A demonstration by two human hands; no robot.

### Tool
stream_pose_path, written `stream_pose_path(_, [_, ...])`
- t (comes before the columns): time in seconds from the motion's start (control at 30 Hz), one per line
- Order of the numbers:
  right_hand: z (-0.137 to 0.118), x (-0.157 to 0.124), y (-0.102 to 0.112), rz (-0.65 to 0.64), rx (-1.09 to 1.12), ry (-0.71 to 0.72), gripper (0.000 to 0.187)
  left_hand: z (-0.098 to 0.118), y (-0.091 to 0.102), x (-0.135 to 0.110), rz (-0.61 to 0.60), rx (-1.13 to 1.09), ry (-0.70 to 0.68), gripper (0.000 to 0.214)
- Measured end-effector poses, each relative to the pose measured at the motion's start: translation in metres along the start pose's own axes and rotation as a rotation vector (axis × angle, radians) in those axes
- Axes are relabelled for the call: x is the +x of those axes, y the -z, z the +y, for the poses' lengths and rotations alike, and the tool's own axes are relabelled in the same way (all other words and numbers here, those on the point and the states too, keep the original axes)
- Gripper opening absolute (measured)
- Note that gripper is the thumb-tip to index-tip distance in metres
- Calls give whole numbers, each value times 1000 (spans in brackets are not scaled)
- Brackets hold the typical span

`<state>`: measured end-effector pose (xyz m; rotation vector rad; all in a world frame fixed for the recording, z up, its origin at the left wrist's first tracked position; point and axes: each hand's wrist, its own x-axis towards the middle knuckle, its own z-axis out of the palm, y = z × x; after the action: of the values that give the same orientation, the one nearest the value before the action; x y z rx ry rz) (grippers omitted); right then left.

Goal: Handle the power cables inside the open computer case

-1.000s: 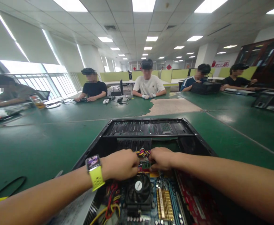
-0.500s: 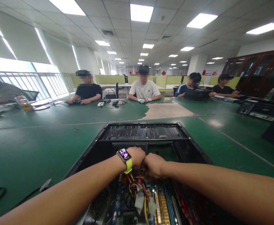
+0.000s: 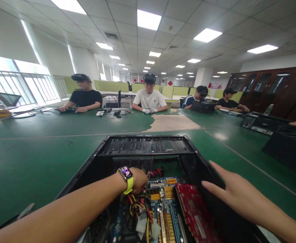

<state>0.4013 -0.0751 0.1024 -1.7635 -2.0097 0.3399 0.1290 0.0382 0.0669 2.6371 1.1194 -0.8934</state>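
Green felt-topped table (image 3: 36,158): broad, matte. On it, open black sheet-metal computer case (image 3: 148,145), long axis running away from the person. Inside, blue circuit-board motherboard (image 3: 160,209); glossy red expansion card (image 3: 192,211) just right of centre. Left hand (image 3: 138,180), yellow-strapped watch (image 3: 127,179), fingers curled onto the red-yellow wire bundle (image 3: 155,173); nearer hand. Right hand (image 3: 229,192), fingers straight and slightly spread, over the case's right wall.

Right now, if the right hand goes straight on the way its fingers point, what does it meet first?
Probably the right wall of the computer case: the open right hand points up-left along that edge. Depth is unclear; it may pass over it.
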Motion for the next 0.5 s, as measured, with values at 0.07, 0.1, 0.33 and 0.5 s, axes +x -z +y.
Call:
stream_pose_path(0.07, [22, -11, -1, -98, 271, -53, 69, 4, 1, -5, -13, 25, 40, 33])
stream_pose_path(0.1, [27, -11, -5, -131, 378, -53, 71, 5, 0, -7, -13, 36, 59, 33])
stream_pose_path(0.33, [-5, 45, -33, -176, 780, 85, 61, -19, -20, -36, 13, 100, 192, 34])
stream_pose_path(0.5, [13, 3, -67, -76, 1251, -300, 57, -40, -37, -38, 22, 78, 254, 36])
